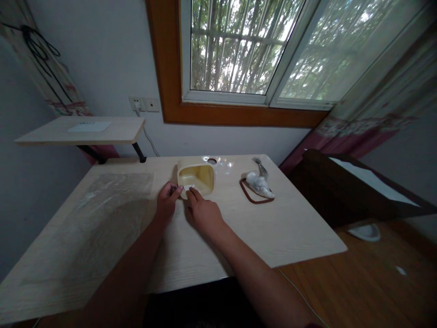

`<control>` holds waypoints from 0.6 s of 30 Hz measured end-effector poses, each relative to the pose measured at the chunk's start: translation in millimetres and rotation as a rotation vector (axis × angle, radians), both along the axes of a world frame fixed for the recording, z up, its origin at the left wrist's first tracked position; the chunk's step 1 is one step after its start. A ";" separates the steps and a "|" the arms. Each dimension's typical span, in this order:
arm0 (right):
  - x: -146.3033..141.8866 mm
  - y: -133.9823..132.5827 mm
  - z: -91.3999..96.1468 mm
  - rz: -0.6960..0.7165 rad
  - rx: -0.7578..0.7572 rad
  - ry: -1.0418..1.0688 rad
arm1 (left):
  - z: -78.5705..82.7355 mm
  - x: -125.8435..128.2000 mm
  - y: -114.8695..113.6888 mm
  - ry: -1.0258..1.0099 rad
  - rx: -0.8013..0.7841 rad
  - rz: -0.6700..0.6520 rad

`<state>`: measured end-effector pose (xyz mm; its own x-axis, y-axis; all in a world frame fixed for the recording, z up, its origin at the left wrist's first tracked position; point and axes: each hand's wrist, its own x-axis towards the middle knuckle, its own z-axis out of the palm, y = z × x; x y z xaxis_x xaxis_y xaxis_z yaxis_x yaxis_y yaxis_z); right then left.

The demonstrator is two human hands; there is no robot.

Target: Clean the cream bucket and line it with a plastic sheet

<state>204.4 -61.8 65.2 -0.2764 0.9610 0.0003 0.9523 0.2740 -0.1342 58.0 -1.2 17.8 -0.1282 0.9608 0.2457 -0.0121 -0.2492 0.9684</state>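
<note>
A cream plastic container lies on the desk with its rounded rectangular opening toward me, showing a yellowish inside. My left hand grips the lower left corner of its rim, thumb on the edge. At the lower rim, the fingers of my right hand press on a small white piece that looks like tissue or cloth. Part of that piece is hidden under the fingers. To the right, a brown rounded frame lies on the desk, partly beneath a knotted clear bag with white contents.
A thin clear plastic sheet covers much of the left side of the desk. A raised shelf with a paper label stands at the back left. Beyond the right edge is a dark brown piece of furniture. A round hole pierces the desk's back.
</note>
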 end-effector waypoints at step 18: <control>-3.8 0.7 -1.1 0.004 -0.009 0.008 | -4.4 0.6 1.0 -0.056 -0.010 -0.016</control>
<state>200.6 -61.1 64.1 -0.2803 0.9599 -0.0057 0.9502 0.2765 -0.1440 58.6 -0.1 13.4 -0.1263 0.9651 0.2292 -0.0699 -0.2391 0.9685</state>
